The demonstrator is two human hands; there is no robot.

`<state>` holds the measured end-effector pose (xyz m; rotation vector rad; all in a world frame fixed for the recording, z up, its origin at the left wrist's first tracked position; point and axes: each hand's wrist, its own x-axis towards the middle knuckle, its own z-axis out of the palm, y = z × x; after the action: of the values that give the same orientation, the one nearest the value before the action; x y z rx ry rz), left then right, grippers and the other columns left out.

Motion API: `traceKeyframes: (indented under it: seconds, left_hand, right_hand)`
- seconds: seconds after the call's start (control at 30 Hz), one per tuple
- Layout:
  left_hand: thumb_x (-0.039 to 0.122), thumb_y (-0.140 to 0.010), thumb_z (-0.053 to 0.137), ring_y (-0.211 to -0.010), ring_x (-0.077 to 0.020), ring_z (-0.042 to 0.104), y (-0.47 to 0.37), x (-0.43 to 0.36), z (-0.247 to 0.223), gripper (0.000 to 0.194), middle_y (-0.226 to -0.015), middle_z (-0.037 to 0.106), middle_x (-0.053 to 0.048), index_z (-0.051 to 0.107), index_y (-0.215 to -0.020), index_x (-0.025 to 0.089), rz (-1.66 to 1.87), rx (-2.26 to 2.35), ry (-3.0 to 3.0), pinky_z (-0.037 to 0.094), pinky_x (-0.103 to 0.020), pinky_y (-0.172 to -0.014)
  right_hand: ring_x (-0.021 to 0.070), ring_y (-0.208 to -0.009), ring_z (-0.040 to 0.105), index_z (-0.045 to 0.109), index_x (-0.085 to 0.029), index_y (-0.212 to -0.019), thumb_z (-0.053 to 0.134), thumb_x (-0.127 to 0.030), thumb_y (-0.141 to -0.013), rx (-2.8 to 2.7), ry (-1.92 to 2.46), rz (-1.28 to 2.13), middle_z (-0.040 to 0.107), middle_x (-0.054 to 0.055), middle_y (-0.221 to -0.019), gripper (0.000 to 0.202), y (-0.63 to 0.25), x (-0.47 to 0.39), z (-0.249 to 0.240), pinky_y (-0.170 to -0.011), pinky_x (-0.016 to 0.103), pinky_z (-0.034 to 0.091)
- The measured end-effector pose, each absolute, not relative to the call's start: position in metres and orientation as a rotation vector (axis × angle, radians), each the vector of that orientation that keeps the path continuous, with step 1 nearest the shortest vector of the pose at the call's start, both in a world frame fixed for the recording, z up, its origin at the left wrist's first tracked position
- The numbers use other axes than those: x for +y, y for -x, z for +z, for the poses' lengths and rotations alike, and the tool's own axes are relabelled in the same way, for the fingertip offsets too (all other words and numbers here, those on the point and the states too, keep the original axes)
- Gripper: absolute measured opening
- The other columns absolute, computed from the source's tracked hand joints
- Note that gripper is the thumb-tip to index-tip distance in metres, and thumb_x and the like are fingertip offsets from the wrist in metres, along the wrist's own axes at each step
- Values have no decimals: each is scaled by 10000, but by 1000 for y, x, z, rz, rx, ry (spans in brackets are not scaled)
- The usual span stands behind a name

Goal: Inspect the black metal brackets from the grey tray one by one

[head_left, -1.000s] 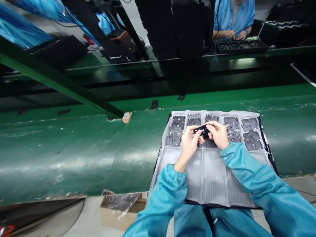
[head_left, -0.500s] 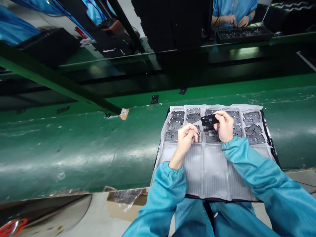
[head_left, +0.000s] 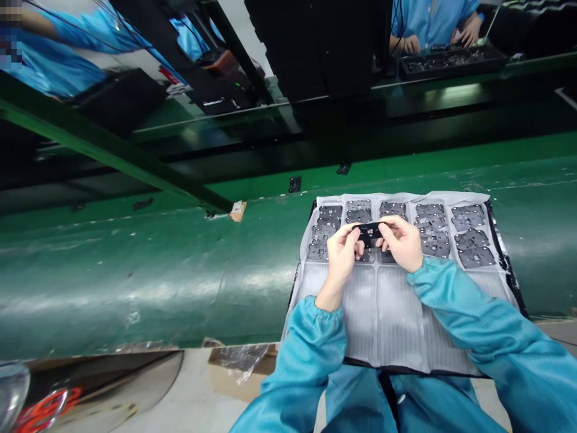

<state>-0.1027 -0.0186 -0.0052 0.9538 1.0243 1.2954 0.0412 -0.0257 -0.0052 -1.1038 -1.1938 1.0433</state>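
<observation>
Lined tray [head_left: 399, 325]: 1, in front of you.
Your hands: 2, left hand [head_left: 341, 255] and right hand [head_left: 402, 243], above the tray.
Dark flat part [head_left: 369, 231]: 1 in your fingers, over the tray.
Part groups [head_left: 431, 231]: 5 across the tray's far row; pieces overlap, so you cannot count them singly.
Loose dark pieces [head_left: 294, 184]: 3 distinct, beyond the tray and toward its left; 1 fainter, farthest left.
Cardboard box [head_left: 241, 379]: 1, left of and below the tray.
Co-workers [head_left: 433, 24]: at least 2, beyond the tray.

Glossy tabletop [head_left: 157, 282], plastic tray [head_left: 356, 328], cloth sleeves [head_left: 311, 340]
</observation>
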Motion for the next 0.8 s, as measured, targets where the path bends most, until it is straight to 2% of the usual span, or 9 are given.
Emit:
traceKeyframes:
  seconds: [0.13,0.3,0.43,0.8]
  left_hand:
    - [393,-771,669,-314,-45,408,103,-19,-3,271,-492,484,58,631,-865,142,1323,1029,-901,276,-146,-292]
    - [403,-761,682,-312,-27,404,104,-18,-7,285,-592,556,25,635,-848,136,1374,1075,-913,272,-147,-295]
    - [394,-780,660,-331,-10,368,102,-19,-9,267,-617,559,19,638,-840,135,1410,1079,-931,259,-144,-320]
    - [354,-801,598,-355,-18,279,99,-20,-9,206,-531,430,58,624,-816,150,1438,1099,-925,206,-146,-356]
  right_hand:
    - [114,-410,574,616,-181,-952,588,-428,-868,-1249,1111,1010,568,-31,-553,262,-39,-30,-6,-404,217,486]
    - [125,-385,574,618,-179,-962,578,-437,-871,-1254,1111,1040,572,-33,-517,277,-37,-32,-4,-372,219,476]
    - [132,-383,582,612,-172,-977,576,-444,-872,-1250,1098,1094,592,-27,-518,294,-36,-33,-4,-382,227,493]
    - [142,-399,603,609,-170,-981,577,-466,-865,-1217,1085,1138,609,-19,-542,319,-33,-33,-5,-390,234,517]
